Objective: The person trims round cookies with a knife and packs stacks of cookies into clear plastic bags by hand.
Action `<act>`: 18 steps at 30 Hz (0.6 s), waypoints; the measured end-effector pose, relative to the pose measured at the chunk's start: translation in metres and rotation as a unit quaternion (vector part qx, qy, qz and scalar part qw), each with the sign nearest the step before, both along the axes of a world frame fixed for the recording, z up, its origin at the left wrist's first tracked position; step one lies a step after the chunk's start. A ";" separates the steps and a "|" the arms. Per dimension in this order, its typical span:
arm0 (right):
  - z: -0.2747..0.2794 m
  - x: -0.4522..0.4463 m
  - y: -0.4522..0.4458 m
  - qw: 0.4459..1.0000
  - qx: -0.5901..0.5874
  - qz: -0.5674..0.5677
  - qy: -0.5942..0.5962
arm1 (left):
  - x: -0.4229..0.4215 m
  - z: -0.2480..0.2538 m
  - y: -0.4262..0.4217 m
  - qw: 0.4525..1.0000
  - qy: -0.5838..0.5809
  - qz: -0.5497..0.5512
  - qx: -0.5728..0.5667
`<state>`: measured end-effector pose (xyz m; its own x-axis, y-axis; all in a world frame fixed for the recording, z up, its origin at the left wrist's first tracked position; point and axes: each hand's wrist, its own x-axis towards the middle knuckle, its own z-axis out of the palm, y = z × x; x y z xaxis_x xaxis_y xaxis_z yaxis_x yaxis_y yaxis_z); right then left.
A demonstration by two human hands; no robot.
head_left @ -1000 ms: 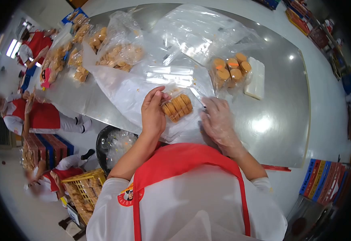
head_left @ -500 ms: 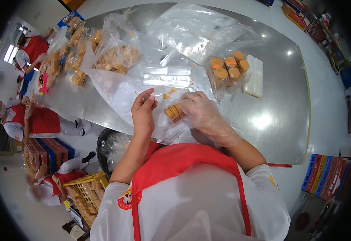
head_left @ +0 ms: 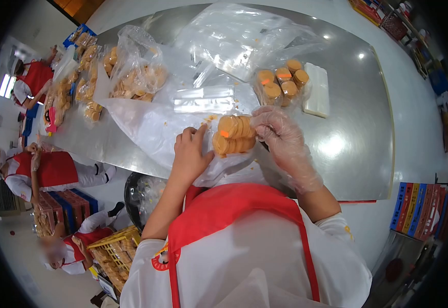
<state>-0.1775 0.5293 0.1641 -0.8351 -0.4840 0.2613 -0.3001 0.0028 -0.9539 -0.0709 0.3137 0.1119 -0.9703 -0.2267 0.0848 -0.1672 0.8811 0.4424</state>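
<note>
A clear bag of round, golden biscuits (head_left: pixel 234 134) lies on its side in front of me, the biscuits stacked in rows with an orange sticker on one. My right hand (head_left: pixel 284 141), in a clear plastic glove, is closed on the right end of this bag. Bare, with thumb and fingers apart, my left hand (head_left: pixel 190 154) is just left of the bag; its thumb is near the biscuits, and I cannot tell if it touches. Beneath them spreads a white plastic sheet (head_left: pixel 142 123) with crumbs on it.
Packed biscuit bags (head_left: pixel 280 84) stand beyond my right hand, next to a stack of white film (head_left: pixel 316 92). Flat clear bags (head_left: pixel 203 98) lie ahead. A big open bag of biscuits (head_left: pixel 139 77) and more packs are on the left. Several co-workers are at the left.
The biscuit bag has turned so its rows and sticker show. My left hand has lowered and its fingers have spread towards the bag. My right hand has shifted right to the bag's end.
</note>
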 end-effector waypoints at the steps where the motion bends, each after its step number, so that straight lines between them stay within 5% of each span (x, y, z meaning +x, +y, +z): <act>1: 0.003 0.000 0.000 0.999 -0.025 0.004 -0.037 | 0.002 0.001 -0.001 0.999 0.025 -0.009 0.027; 6: 0.008 0.003 -0.001 0.984 -0.118 0.022 -0.134 | 0.008 0.023 -0.005 0.953 0.117 -0.013 0.281; 10: 0.012 0.005 -0.008 0.985 -0.109 0.028 -0.131 | 0.006 0.036 -0.017 0.634 0.047 -0.085 0.767; 18: -0.001 0.019 -0.019 0.979 -0.108 0.006 -0.173 | 0.003 0.025 0.010 0.738 0.053 -0.042 0.672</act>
<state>-0.1588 0.5105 0.1633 -0.8860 -0.4596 0.0616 0.0424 -0.2125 -0.9762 -0.0676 0.3235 0.1374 -0.9896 -0.1160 -0.0853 -0.0383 -0.3589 0.9326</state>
